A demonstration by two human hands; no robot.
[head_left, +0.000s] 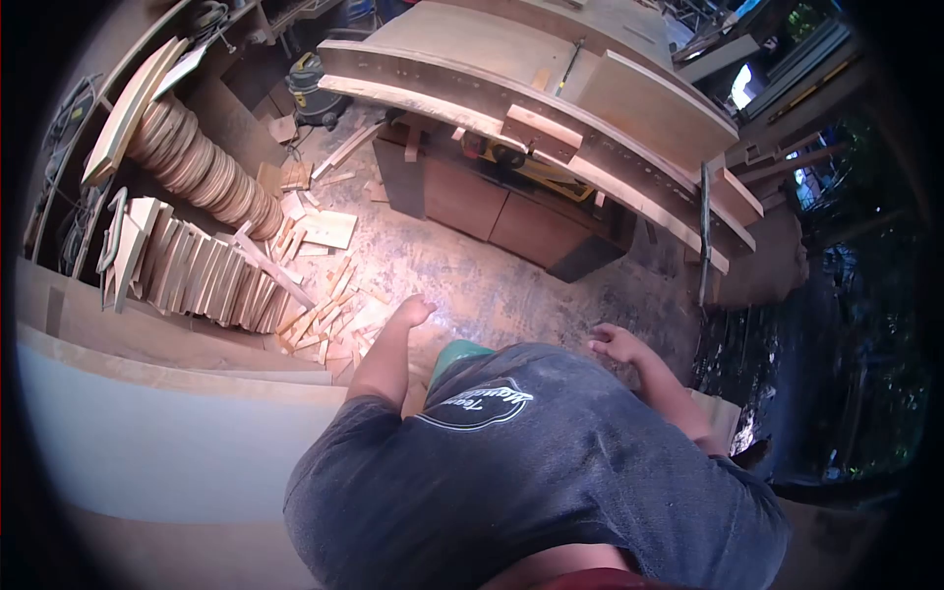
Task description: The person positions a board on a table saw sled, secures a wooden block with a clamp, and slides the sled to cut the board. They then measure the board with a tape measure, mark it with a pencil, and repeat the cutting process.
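Note:
My left hand [417, 311] is in the air in front of my body, over the floor near the wood scraps. Its fingers look loose, with nothing seen in them. To the right, my right hand [615, 344] hangs in front of me with its fingers apart, holding nothing. Between the arms is my dark T-shirt [580, 452] with a white printed logo. A piece of green cloth [454, 362] shows below its hem. Neither hand touches the wood or the workbench.
Ahead stands a long wooden workbench [433, 74] above a brown cabinet [472, 202]. Stacked round wooden pieces [202, 162] and upright boards [197, 270] line the left. Offcuts [329, 315] litter the floor. A shop vacuum [313, 88] stands farther back. A pale panel [177, 433] lies near left.

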